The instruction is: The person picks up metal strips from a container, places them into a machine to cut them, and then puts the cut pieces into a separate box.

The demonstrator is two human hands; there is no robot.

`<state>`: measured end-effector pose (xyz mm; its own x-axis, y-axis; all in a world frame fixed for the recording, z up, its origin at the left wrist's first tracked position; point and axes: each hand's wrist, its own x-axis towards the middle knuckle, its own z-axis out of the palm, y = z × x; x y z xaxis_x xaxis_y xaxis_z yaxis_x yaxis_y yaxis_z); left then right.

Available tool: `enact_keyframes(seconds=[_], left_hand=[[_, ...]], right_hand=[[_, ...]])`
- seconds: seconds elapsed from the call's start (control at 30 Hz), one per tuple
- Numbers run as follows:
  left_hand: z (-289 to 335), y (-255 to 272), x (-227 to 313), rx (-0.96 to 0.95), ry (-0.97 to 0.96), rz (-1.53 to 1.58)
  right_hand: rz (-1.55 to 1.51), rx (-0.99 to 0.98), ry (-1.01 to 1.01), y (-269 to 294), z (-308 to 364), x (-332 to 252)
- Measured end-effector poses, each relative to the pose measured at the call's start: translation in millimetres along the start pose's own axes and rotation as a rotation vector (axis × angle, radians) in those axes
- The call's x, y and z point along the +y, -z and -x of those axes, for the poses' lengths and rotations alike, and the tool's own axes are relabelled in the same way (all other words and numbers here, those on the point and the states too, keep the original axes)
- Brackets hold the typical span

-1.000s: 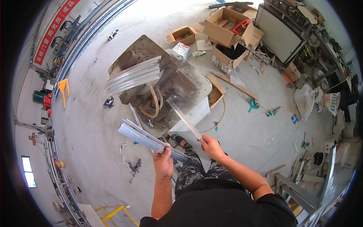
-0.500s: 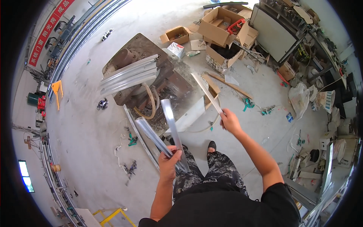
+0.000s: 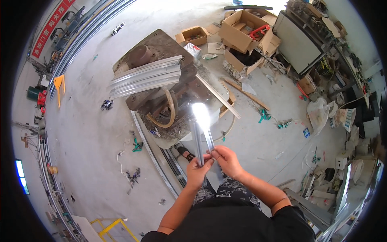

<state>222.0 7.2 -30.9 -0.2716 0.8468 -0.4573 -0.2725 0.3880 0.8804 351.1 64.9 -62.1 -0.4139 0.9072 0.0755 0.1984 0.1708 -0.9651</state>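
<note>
My left hand (image 3: 197,172) is closed around a grey metal profile (image 3: 197,141) that stands out in front of my body. Close beside it, my right hand (image 3: 227,160) pinches a second metal profile (image 3: 208,137), whose far end is washed out by bright glare. The hands nearly touch, and their overlap hides the lower parts of both pieces. Ahead, a thin pale strip (image 3: 215,93) lies across the right side of a dirty machine bench (image 3: 139,38). Several silvery profiles (image 3: 147,76) lie side by side on the bench's left part.
A curved hose (image 3: 172,109) hangs over the bench. Cardboard boxes (image 3: 238,36) stand at the back right, with a wooden slat (image 3: 248,94) on the floor before them. Long metal lengths (image 3: 155,155) lie by my left foot. A yellow frame (image 3: 115,228) is at lower left.
My right hand has let go of the thin strip, now on the bench, and moved left to the profiles. My left hand has moved right, bringing the profiles in front of me.
</note>
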Motion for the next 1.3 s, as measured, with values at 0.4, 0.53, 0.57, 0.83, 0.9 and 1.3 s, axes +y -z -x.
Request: enact_keyframes(seconds=[0.4, 0.53, 0.57, 0.83, 0.9, 1.3], left_hand=[[12, 51, 3, 0.155, 0.001, 0.196], [13, 57, 11, 0.225, -0.050, 0.216], [13, 59, 9, 0.241, -0.060, 0.232], [10, 62, 7, 0.265, -0.020, 0.259], [7, 60, 10, 0.281, -0.014, 0.260], [-23, 120, 19, 0.475, 0.114, 0.503]], right_hand=[[0.032, -0.260, -0.515, 18, -63, 9], [-0.010, -0.220, -0.526, 28, -79, 12], [-0.008, -0.228, -0.525, 31, -82, 9], [0.205, -0.027, -0.396, -4, -64, 21], [0.189, 0.087, -0.403, -30, -57, 29], [0.072, 0.040, -0.470, -40, -76, 20]])
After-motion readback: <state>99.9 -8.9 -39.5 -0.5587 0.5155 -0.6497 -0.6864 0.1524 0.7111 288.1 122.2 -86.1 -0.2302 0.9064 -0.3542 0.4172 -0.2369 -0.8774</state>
